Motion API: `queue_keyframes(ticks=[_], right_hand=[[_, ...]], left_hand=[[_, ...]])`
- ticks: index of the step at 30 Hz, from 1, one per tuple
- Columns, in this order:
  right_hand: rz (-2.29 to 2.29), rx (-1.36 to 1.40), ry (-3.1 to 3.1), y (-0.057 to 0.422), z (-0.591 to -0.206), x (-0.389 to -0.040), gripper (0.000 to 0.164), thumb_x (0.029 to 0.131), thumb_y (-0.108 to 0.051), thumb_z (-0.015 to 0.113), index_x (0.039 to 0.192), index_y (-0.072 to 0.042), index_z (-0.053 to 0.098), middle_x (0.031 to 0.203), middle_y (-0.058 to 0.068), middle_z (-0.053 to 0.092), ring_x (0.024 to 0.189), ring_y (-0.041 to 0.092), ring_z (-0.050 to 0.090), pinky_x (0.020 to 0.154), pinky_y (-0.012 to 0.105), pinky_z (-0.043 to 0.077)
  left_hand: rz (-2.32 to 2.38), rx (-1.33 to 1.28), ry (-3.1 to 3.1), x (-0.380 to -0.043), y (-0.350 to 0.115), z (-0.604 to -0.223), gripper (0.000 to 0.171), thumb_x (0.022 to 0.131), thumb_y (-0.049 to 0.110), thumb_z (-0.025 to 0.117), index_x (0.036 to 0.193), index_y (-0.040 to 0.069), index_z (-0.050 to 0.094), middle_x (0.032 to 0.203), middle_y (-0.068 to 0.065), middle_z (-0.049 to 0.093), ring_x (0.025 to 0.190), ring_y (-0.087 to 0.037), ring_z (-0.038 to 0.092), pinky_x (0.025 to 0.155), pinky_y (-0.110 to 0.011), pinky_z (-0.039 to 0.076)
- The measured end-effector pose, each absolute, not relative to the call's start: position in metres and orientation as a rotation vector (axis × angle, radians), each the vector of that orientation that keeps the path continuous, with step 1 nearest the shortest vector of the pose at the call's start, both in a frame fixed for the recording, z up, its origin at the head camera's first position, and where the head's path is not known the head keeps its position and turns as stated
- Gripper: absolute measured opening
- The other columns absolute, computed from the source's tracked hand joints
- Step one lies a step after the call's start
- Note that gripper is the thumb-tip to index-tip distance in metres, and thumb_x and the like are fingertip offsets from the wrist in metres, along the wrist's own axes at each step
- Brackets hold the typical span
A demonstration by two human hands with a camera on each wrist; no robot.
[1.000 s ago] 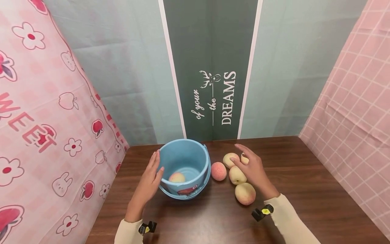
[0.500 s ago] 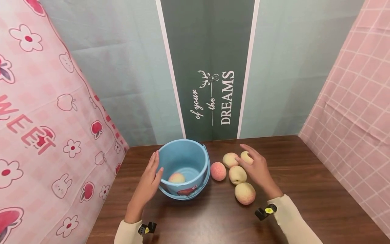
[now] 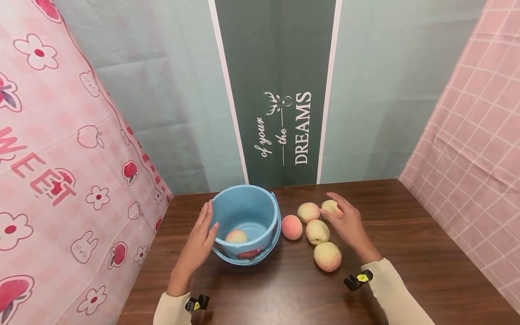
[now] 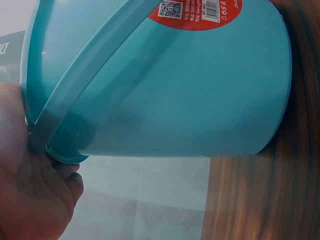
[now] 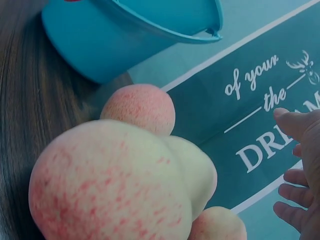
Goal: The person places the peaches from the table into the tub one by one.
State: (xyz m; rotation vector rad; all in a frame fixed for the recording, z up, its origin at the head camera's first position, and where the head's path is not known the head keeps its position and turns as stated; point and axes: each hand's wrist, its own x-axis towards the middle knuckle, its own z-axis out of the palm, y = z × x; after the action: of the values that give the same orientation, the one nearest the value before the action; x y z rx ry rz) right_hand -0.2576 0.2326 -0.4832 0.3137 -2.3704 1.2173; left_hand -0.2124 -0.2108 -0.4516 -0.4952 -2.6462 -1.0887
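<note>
A blue bucket (image 3: 243, 203) stands upright, its handle lowered to the front, with one peach (image 3: 236, 236) inside. My left hand (image 3: 199, 239) rests along the bucket's left side at the rim, fingers extended and thumb near the front edge. In the left wrist view that hand (image 4: 35, 195) shows right at the rim and handle joint. My right hand (image 3: 345, 223) hovers with thumb and fingers spread beside the farthest-right peach (image 3: 331, 208), partly covering it. Left of it lie a pink peach (image 3: 292, 227) and several paler ones, including the nearest peach (image 3: 327, 257).
The brown wooden table (image 3: 280, 293) carries everything. A grey-green cloth (image 3: 280, 58) with white lettering hangs behind it. Pink printed cloth (image 3: 97, 198) borders the left side, and pink checked cloth (image 3: 467, 158) the right.
My right hand has moved a little to the right, away from the middle peaches and toward the farthest-right one. The left hand and the bucket have stayed put.
</note>
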Motion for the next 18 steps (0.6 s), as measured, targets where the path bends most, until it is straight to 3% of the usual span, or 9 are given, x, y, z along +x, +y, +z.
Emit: queue_keyframes(ticks=[18], right_hand=[[1.150, 0.253, -2.415, 0.250, -0.507, -0.268, 0.060, 0.087, -0.016, 0.082, 0.138, 0.002, 0.057, 0.146, 0.025, 0.052, 0.133, 0.047, 0.050, 0.104, 0.064, 0.040]], left_hand=[[-1.089, -0.504, -2.660, -0.214, -0.211, -0.453, 0.069, 0.108, 0.033, 0.047, 0.164, 0.016, 0.011, 0.170, -0.002, 0.007, 0.155, -0.028, 0.014, 0.118, -0.058, 0.023]])
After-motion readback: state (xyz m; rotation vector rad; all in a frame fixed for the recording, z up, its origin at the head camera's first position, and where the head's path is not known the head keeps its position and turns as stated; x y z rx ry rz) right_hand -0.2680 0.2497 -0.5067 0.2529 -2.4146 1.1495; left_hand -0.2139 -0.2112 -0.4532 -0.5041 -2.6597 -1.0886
